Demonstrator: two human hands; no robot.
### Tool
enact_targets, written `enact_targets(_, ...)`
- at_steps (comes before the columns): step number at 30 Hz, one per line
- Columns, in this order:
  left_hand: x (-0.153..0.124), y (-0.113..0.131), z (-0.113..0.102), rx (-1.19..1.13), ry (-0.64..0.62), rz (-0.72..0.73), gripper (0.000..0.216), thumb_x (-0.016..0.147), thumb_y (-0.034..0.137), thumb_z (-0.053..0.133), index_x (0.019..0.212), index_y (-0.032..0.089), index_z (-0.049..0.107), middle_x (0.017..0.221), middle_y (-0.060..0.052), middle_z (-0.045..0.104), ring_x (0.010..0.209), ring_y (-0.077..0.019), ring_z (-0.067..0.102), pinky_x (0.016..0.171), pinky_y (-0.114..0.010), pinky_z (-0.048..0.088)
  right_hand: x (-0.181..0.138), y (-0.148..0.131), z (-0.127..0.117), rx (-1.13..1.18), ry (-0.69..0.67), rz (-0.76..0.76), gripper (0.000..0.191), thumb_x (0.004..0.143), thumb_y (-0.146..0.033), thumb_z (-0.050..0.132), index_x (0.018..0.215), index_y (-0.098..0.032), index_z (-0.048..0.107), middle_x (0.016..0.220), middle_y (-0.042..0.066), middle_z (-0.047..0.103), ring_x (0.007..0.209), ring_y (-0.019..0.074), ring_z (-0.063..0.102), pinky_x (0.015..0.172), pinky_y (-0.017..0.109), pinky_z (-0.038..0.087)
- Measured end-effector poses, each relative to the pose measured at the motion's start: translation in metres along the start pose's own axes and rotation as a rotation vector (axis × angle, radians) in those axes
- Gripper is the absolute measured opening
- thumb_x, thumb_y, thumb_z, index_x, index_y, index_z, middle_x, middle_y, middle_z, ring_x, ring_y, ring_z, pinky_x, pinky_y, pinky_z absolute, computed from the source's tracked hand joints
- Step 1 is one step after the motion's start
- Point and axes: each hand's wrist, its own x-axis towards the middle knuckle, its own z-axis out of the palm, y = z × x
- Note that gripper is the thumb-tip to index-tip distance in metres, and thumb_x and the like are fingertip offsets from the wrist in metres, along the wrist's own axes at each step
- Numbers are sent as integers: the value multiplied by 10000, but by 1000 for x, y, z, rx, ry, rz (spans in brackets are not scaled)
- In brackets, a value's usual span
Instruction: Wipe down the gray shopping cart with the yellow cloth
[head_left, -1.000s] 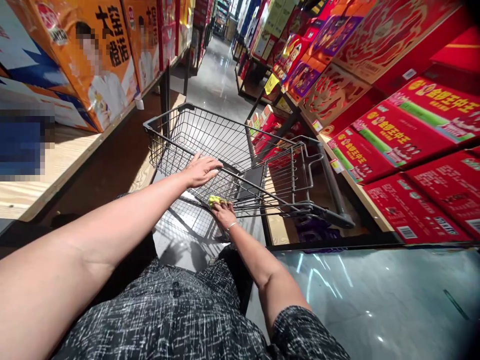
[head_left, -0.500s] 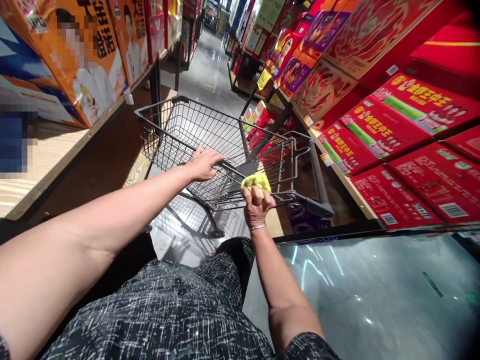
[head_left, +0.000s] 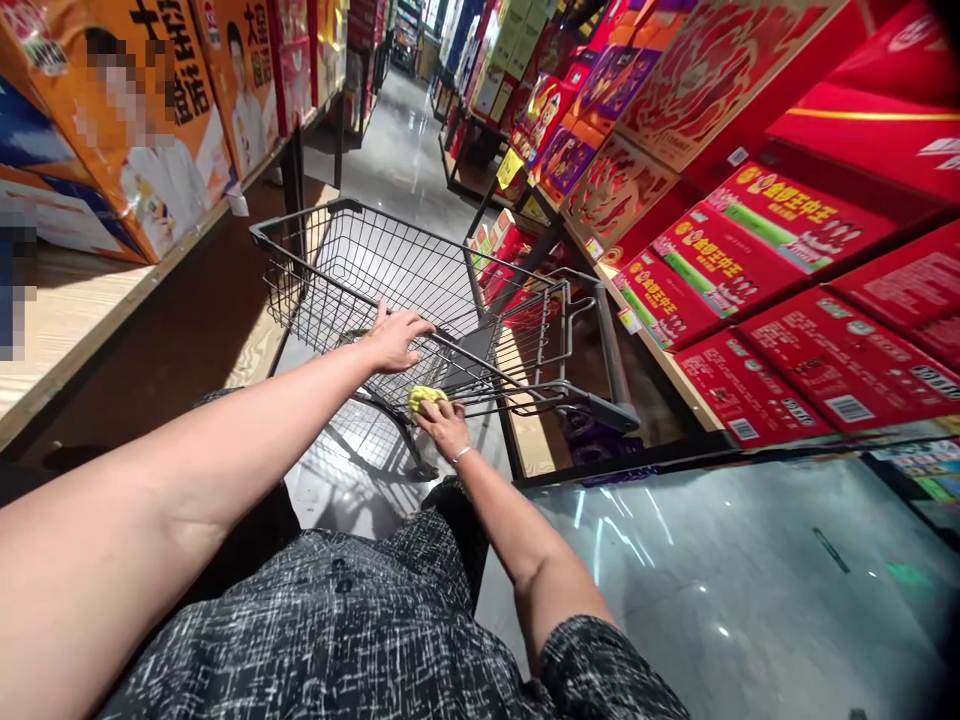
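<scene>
A grey wire shopping cart [head_left: 375, 232] stands in front of me, side-on, with its handle [head_left: 616, 345] at the right. My left hand [head_left: 397, 338] is closed over the top rail of its near side, thumb toward the inside. Lower down, my right hand [head_left: 446, 425] grips a yellow cloth [head_left: 426, 398] and presses it to the outside of the wire side, just below and right of the left hand. Part of the cloth is hidden beneath the fingers. The basket's wire floor shows through the mesh.
Orange boxes [head_left: 142, 130] stand on a wooden shelf [head_left: 75, 330] at the left. Stacked red boxes [head_left: 780, 380] fill the shelf at the right, close to the cart's handle. A shiny grey floor [head_left: 397, 130] runs down the aisle between shelves.
My right hand has moved the yellow cloth from the top rail down and left onto the cart's side. My left hand stays on the rail. The view has shifted slightly.
</scene>
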Motion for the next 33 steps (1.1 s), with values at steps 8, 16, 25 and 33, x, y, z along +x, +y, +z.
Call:
enact_targets(8, 7, -19, -10, 58, -48, -12, 438, 823, 297, 550, 1258, 254, 555, 1236, -73, 563, 1257, -289, 473, 1169, -636, 56, -97, 86, -111, -169, 638, 424, 292, 949, -268, 545, 1168, -380, 702, 1234, 80, 607, 1244, 299, 415, 1027, 528, 325)
enact_targets(16, 2, 31, -16, 36, -149, 108, 697, 811, 200, 553, 1478, 289, 372, 1502, -72, 397, 1446, -279, 266, 1177, -621, 94, -47, 28, -71, -37, 481, 599, 334, 985, -232, 450, 1159, -375, 697, 1200, 66, 635, 1165, 286, 481, 973, 531, 392)
enact_targets(25, 0, 21, -1, -50, -115, 110, 651, 810, 138, 512, 1422, 348, 445, 1445, -53, 423, 1352, -263, 413, 1132, -707, 19, 6, -23, -97, 67, 187, 227, 365, 995, -259, 411, 1253, -398, 628, 1408, -37, 549, 1261, 258, 419, 966, 411, 376)
enact_targets(33, -3, 12, -6, -94, -46, 107, 655, 764, 39, 435, 1362, 296, 503, 1316, -62, 484, 1238, -227, 511, 1152, -666, 142, 9, 13, -195, -145, 64, 327, 342, 962, -224, 419, 1225, -308, 621, 1351, 79, 548, 1167, 284, 407, 899, 438, 308)
